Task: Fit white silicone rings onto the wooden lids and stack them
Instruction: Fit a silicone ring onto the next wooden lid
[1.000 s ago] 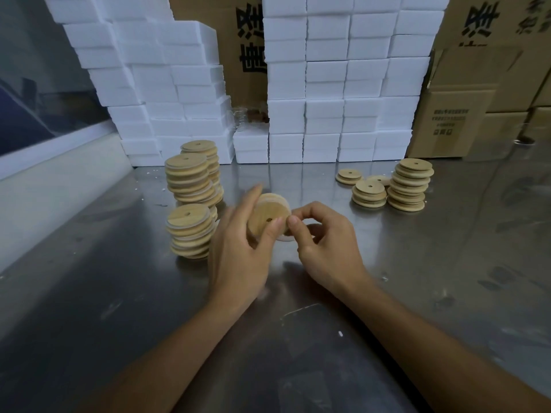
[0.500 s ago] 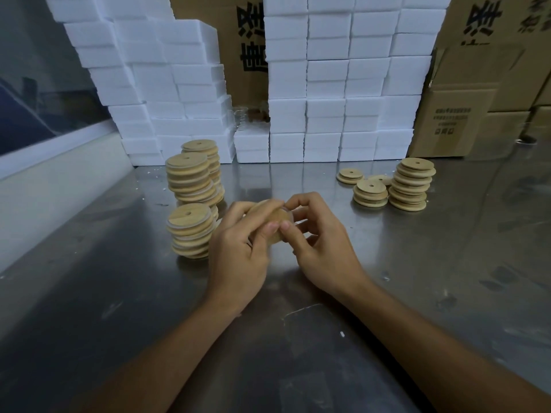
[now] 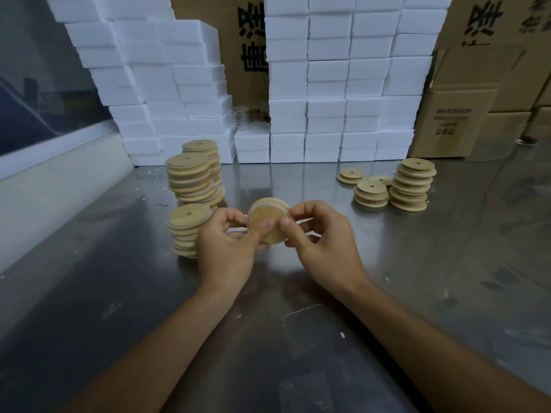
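A round wooden lid [image 3: 266, 219] is held on edge above the steel table, its flat face toward me. A white silicone ring [image 3: 269, 201] shows along its upper rim. My left hand [image 3: 226, 248] grips the lid from the left, thumb pressed on its face. From the right, my right hand [image 3: 322, 239] pinches the lid with the thumb on the face and fingers curled behind. Stacks of ringed lids [image 3: 190, 186] stand at the left, a shorter stack [image 3: 185, 231] beside my left hand. Bare lids [image 3: 413, 186] are stacked at the right.
The steel table [image 3: 298, 338] stretches toward me. White foam boxes [image 3: 328, 84] are piled along the back, cardboard cartons [image 3: 465, 114] behind and to the right. A low white ledge [image 3: 44, 186] borders the table on the left.
Both hands raised the lid slightly and turned it. The fingers that covered it half a second ago have shifted, so its face and the ring on the upper rim show again.
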The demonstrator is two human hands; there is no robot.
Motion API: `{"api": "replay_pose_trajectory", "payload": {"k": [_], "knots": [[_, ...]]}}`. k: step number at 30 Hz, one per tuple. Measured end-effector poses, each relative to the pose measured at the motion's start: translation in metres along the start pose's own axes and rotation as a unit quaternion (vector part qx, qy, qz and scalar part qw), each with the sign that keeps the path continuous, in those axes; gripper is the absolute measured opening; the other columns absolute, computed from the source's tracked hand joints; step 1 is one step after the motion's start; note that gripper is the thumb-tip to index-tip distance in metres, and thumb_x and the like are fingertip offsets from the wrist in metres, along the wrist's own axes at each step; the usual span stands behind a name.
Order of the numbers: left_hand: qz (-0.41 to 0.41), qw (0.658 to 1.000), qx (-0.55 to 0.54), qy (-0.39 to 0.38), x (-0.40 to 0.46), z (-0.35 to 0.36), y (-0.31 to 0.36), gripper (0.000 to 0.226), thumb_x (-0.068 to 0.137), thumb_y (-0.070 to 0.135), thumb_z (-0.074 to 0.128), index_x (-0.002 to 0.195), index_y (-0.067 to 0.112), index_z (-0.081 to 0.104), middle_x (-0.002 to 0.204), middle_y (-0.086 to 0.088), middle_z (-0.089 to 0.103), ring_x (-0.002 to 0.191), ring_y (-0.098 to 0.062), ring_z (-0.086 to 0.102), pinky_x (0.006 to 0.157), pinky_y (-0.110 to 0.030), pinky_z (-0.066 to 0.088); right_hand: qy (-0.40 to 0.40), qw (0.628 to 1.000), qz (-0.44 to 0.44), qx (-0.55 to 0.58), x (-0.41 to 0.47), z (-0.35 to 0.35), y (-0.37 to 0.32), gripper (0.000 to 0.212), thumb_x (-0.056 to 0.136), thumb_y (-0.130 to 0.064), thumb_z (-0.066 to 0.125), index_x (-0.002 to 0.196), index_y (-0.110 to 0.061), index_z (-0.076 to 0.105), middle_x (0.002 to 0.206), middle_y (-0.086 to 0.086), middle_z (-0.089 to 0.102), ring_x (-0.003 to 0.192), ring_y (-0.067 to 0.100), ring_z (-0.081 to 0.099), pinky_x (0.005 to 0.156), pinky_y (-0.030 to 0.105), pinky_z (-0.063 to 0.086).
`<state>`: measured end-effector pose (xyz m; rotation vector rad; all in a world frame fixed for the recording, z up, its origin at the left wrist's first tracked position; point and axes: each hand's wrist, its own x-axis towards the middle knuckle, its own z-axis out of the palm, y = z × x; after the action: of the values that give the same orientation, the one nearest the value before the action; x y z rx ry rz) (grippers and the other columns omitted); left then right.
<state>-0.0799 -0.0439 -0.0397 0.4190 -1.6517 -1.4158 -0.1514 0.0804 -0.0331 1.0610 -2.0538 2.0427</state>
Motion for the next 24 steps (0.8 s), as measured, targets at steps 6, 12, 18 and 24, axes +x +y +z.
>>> {"api": "replay_pose_trajectory", "payload": {"k": [6,12,18,24], "knots": [[-0.045,0.998,0.01,-0.039,-0.0023,0.0007,0.0027,0.051,0.059,0.049,0.079,0.072,0.003,0.06,0.06,-0.008,0.064,0.049,-0.016,0.064,0.046,-0.035,0.057,0.016,0.999,-0.029,-0.026,0.0018,-0.0036,-0.0012,0.016,0.089,-0.011,0.071,0.085,-0.026,0.064,0.081,-0.01,0.069,0.073,0.014,0.067,0.069,0.045,0.059],[-0.052,0.996,0.027,-0.06,-0.0033,0.0009,0.0056,0.048,0.071,0.043,0.075,0.068,-0.004,0.067,0.054,-0.012,0.064,0.039,-0.015,0.054,0.04,-0.025,0.05,0.025,0.999,-0.029,-0.024,0.0006,-0.0022,-0.0015,0.015,0.089,-0.013,0.071,0.086,-0.027,0.065,0.082,-0.011,0.068,0.075,0.015,0.066,0.067,0.047,0.058],[-0.079,0.995,0.029,-0.054,0.001,-0.0017,-0.0015,0.021,0.089,0.002,0.066,0.071,0.012,0.066,0.061,-0.001,0.07,0.041,-0.008,0.053,0.041,-0.018,0.044,0.059,0.998,0.035,0.011,0.0022,-0.0057,-0.0021,0.011,0.084,-0.023,0.078,0.081,-0.02,0.067,0.076,0.0,0.072,0.074,0.024,0.069,0.069,0.052,0.058],[-0.102,0.993,-0.006,-0.054,-0.0005,-0.0037,0.0074,0.013,0.09,0.003,0.066,0.079,0.009,0.068,0.065,0.0,0.072,0.043,-0.01,0.057,0.042,-0.017,0.043,0.074,0.995,0.054,0.025,0.0012,-0.004,-0.0047,0.018,0.081,-0.027,0.079,0.076,-0.019,0.065,0.073,0.004,0.071,0.071,0.03,0.069,0.068,0.05,0.059]]}}
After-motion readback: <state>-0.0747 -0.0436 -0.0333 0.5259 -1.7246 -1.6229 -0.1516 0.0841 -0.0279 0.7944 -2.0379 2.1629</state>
